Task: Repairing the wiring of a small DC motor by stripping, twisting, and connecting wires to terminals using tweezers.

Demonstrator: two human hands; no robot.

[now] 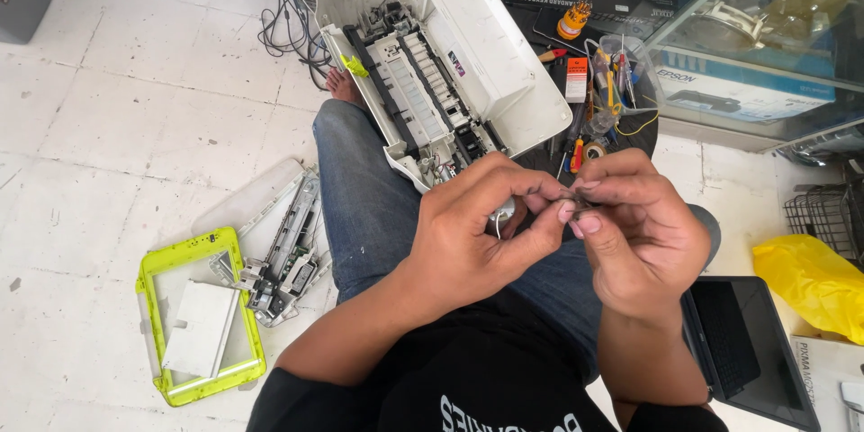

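My left hand (477, 234) and right hand (634, 225) met above my lap, each grip pinched narrow on a small metal part (576, 207), mostly hidden by my fingertips. Just beyond it, the opened white printer (450, 63) rested across my knee.

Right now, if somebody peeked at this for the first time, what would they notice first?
Probably the two hands in the middle: the left hand and right hand pinch a tiny part between their fingertips, too small to identify. Just above them, an opened white printer rests on the person's leg with its insides showing. On the floor to the left lies a bright lime-green frame.
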